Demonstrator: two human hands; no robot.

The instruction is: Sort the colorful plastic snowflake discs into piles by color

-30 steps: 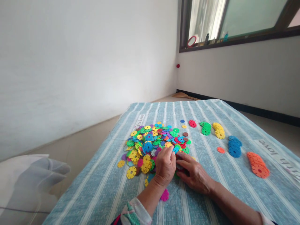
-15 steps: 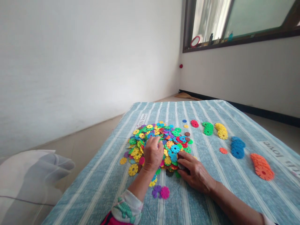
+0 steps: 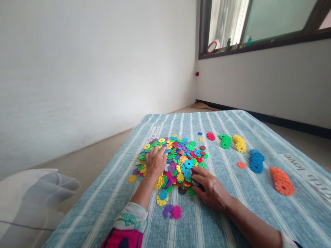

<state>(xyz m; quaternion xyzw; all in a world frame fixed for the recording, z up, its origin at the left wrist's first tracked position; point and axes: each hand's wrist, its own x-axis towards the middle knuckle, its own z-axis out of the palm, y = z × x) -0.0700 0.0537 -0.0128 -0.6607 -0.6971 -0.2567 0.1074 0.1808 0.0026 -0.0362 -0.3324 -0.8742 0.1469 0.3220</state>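
A heap of flower-shaped plastic discs (image 3: 181, 159) in many colours lies on a striped blue cloth (image 3: 108, 193). My left hand (image 3: 156, 162) is over the heap's left part, fingers apart and touching the discs, covering some of them. At the near right edge of the heap rests my right hand (image 3: 213, 188), its thumb and fingers apart around the discs there. A grey disc shows between them; its fingertips are partly hidden. Close in front lie a purple disc (image 3: 168, 210) and a pink disc (image 3: 177, 212), with a blue disc (image 3: 163, 195) on a yellow one nearby.
To the right are rows of overlapping discs by colour: red discs (image 3: 210, 136), green discs (image 3: 225, 141), yellow discs (image 3: 239, 143), blue discs (image 3: 256, 161) and orange discs (image 3: 282, 181). A single orange disc (image 3: 241, 165) lies apart. White sheer fabric (image 3: 33, 199) is at left, beyond the table edge.
My left hand has moved left across the heap, and its fingers have spread, uncovering discs in the middle. My right hand stays at the heap's right edge. The view has shifted slightly.
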